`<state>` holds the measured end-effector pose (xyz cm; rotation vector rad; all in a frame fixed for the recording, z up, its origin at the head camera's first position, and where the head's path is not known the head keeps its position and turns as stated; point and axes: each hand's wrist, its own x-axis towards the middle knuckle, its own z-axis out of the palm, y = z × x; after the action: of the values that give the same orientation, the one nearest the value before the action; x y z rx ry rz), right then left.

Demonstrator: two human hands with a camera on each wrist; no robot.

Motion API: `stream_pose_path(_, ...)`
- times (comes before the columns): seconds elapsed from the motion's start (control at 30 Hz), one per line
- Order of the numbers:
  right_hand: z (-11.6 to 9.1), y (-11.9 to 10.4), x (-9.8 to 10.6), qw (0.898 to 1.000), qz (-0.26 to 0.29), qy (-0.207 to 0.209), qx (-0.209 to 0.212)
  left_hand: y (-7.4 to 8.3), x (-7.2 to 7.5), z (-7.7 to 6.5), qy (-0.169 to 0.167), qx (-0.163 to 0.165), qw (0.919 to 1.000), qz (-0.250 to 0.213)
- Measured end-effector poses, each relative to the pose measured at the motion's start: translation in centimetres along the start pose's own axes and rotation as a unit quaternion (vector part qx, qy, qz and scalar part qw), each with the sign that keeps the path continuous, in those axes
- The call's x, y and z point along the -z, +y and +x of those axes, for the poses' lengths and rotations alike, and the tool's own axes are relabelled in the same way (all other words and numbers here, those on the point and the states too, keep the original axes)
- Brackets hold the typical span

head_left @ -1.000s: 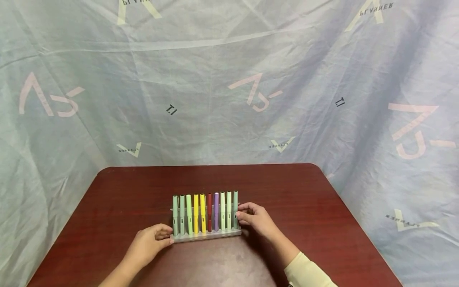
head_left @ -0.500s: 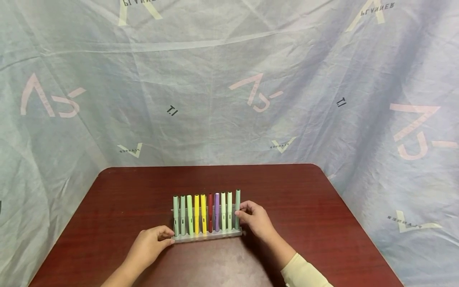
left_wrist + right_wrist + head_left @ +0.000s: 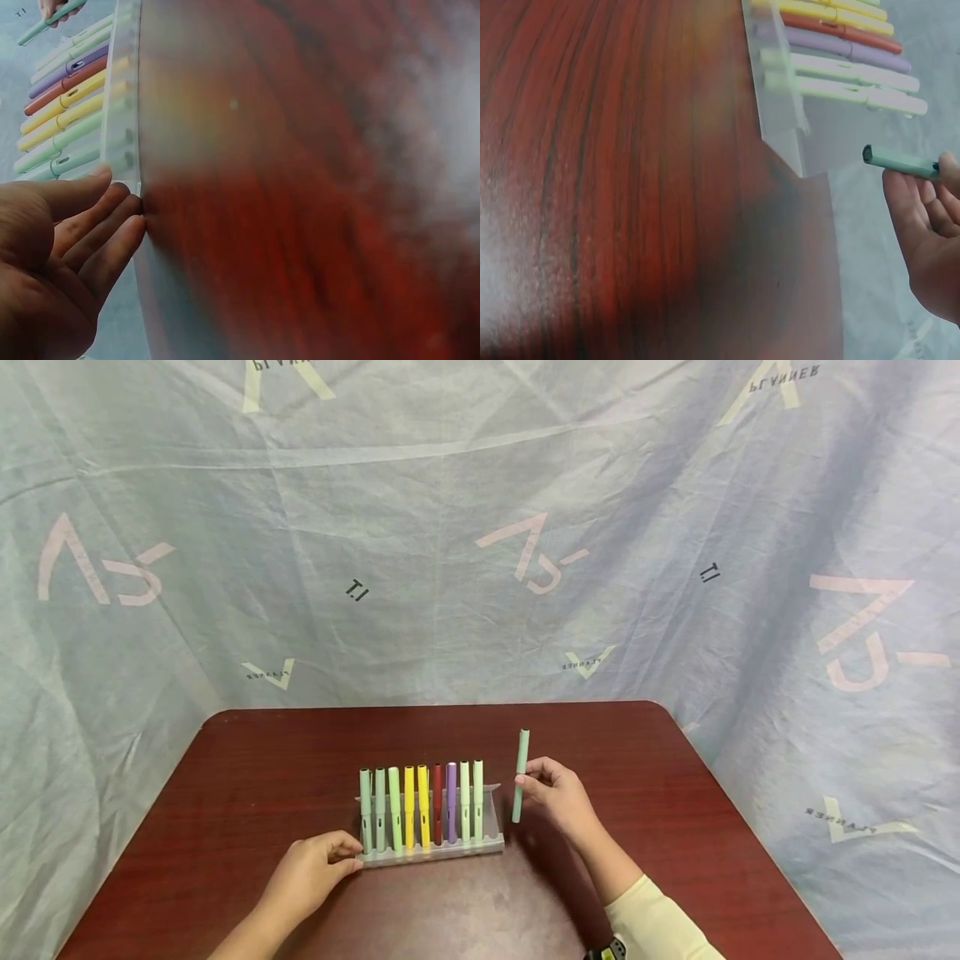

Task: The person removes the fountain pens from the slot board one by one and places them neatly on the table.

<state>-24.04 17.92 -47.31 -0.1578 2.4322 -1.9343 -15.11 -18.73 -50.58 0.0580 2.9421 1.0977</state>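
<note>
A clear plastic pen stand (image 3: 491, 843) is on the table, with several pens upright in a row: grey-green, light green, yellow, red, a purple pen (image 3: 452, 802) and pale green ones. My left hand (image 3: 311, 870) pinches the stand's left end between thumb and fingers; the left wrist view shows the thumb (image 3: 82, 187) at its corner. To the right of the stand, my right hand (image 3: 558, 797) pinches a grey-green pen (image 3: 522, 752) near its middle. That pen is off the stand, nearly upright. At the stand's right end one place holds no pen, also seen in the right wrist view.
The dark red wooden table (image 3: 300, 752) reaches back to a grey printed cloth (image 3: 435, 610) hanging behind and at both sides. A watch (image 3: 609, 950) shows at the right sleeve (image 3: 652, 914).
My right hand has lifted the rightmost grey-green pen out of the stand and carried it up and to the right. The left hand stays at the stand's left end.
</note>
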Motion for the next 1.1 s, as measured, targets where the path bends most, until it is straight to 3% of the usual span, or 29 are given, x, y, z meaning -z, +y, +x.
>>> stream_pose_path(0.23, 0.2, 1.7, 0.2, 0.999, -0.018, -0.022, -0.04, 0.3, 0.3, 0.0, -0.01, -0.007, 0.9997, 0.02)
stream_pose_path(0.63, 0.0, 4.7, -0.7, 0.988, -0.039, -0.105, -0.105, 0.4, 0.4, 0.1, -0.011, -0.015, 0.9993, 0.032)
stream_pose_path(0.93, 0.2, 4.5, -1.2, 0.982, -0.113, -0.104, -0.106, 0.1, 0.3, 0.2, -0.01, -0.015, 0.9994, 0.03)
stream_pose_path(1.1, 0.1, 4.5, -1.3, 0.982, -0.121, -0.096, -0.108, 0.1, 0.3, 0.3, -0.006, -0.021, 0.9992, 0.033)
